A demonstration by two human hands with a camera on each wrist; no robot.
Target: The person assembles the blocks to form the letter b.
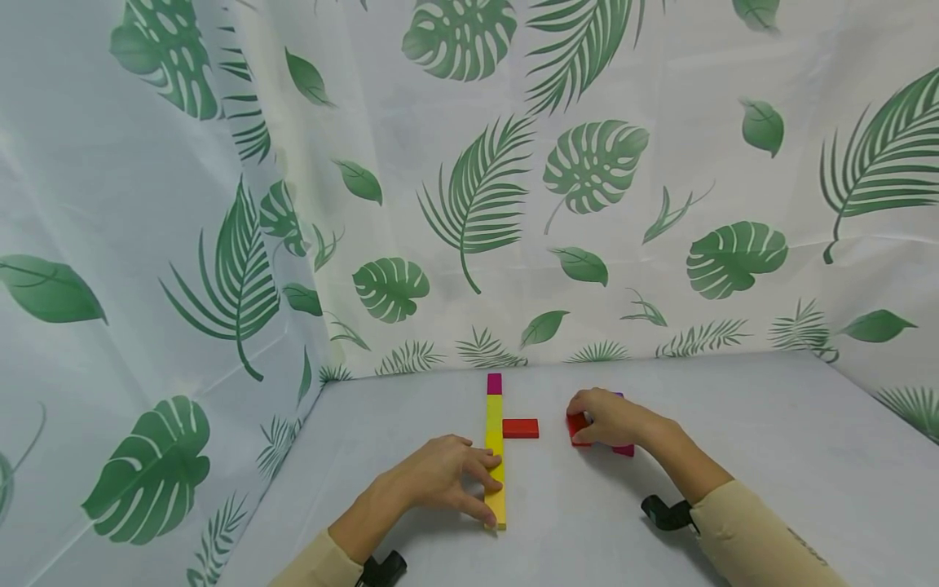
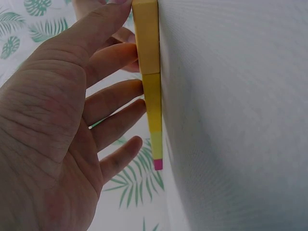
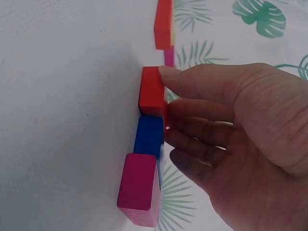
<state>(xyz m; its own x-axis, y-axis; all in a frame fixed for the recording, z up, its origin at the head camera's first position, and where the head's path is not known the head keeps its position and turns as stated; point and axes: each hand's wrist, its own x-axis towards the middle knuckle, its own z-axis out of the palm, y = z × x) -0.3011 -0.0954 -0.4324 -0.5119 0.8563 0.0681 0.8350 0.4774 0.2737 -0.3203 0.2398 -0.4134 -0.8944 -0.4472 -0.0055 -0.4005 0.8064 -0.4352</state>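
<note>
My left hand (image 1: 440, 473) lies beside a straight row of yellow blocks (image 1: 495, 420), its fairly straight thumb and fingers resting along the near part. At the row's far end sits a magenta block (image 1: 495, 384). A red block (image 1: 520, 428) extends rightward from the row's side. Farther right, my right hand (image 1: 612, 417) pinches another red block (image 3: 152, 91) between thumb and fingers, close over the table. Beside that one, the right wrist view shows a blue block (image 3: 148, 137) and a magenta block (image 3: 137, 183), partly covered by the hand in the head view.
A pale cloth covers the table (image 1: 425, 399). White curtains (image 1: 631, 212) printed with green leaves hang behind and along the left side. Both wrists carry black devices, one of them a camera mount (image 1: 666, 514) by the right sleeve (image 1: 756, 538).
</note>
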